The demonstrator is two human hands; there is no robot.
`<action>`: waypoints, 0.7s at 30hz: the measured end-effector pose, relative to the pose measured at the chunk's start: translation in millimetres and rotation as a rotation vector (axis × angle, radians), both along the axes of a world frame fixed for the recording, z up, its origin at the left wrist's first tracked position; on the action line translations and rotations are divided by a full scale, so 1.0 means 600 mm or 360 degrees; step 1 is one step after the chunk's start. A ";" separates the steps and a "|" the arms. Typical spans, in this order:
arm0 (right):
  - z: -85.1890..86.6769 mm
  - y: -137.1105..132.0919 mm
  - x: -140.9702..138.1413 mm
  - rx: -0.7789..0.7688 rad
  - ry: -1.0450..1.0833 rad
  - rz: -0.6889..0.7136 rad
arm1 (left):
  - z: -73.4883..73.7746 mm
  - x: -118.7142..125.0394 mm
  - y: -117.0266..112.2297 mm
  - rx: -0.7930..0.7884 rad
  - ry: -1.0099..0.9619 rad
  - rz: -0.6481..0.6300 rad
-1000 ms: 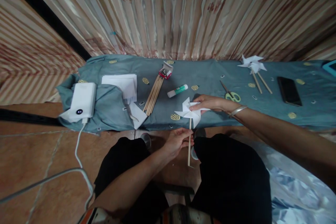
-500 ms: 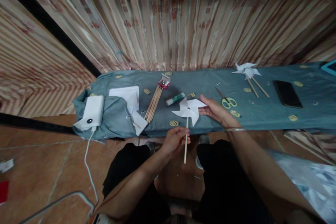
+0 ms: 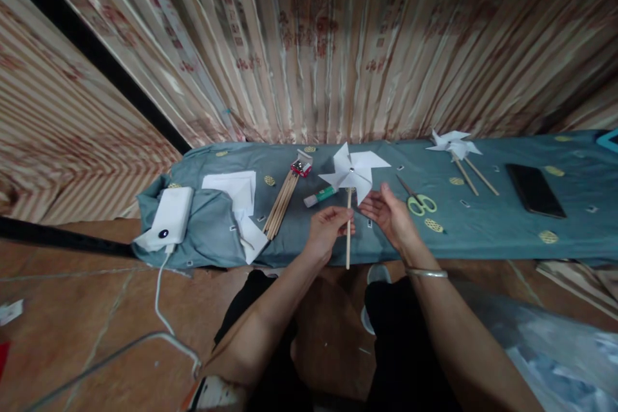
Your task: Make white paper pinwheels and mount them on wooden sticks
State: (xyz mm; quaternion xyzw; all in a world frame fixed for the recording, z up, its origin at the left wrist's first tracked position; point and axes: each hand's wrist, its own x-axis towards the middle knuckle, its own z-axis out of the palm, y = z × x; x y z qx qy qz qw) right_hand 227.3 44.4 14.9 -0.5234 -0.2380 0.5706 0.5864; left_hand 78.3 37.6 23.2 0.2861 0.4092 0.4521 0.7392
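Note:
My left hand (image 3: pixel 329 228) is closed round the wooden stick (image 3: pixel 348 241) of a white paper pinwheel (image 3: pixel 354 169), which it holds upright over the blue-grey cloth (image 3: pixel 483 232). My right hand (image 3: pixel 389 215) is open just right of the stick, below the pinwheel's blades, with its fingers spread and nothing in them. A silver bangle (image 3: pixel 427 273) sits on that wrist.
On the cloth lie a bundle of wooden sticks (image 3: pixel 281 204), a small red box (image 3: pixel 302 167), a glue stick (image 3: pixel 319 196), green-handled scissors (image 3: pixel 418 199), white paper sheets (image 3: pixel 235 190), a white power bank (image 3: pixel 168 217) with a cable, finished pinwheels (image 3: pixel 455 145) and a black phone (image 3: pixel 535 190). A striped curtain hangs behind.
My left hand has lifted the pinwheel up and away from me. My right hand has let go of the blade and now hovers open beside the stick.

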 end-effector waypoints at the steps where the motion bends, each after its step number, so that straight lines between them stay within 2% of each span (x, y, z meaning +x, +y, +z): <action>1: 0.000 0.000 -0.003 0.0010 0.0007 0.0021 | -0.003 0.003 0.003 0.0008 -0.0005 0.0009; 10: 0.000 0.005 -0.027 0.0026 -0.0093 0.0394 | -0.028 0.010 0.006 -0.0035 0.0019 -0.0005; 15: -0.002 0.008 -0.033 -0.0023 -0.0049 0.0377 | -0.027 0.006 0.001 -0.0056 -0.0025 -0.0033; 21: 0.000 0.019 -0.023 0.0032 -0.0028 0.0282 | -0.026 0.002 -0.016 -0.0153 -0.0003 -0.0048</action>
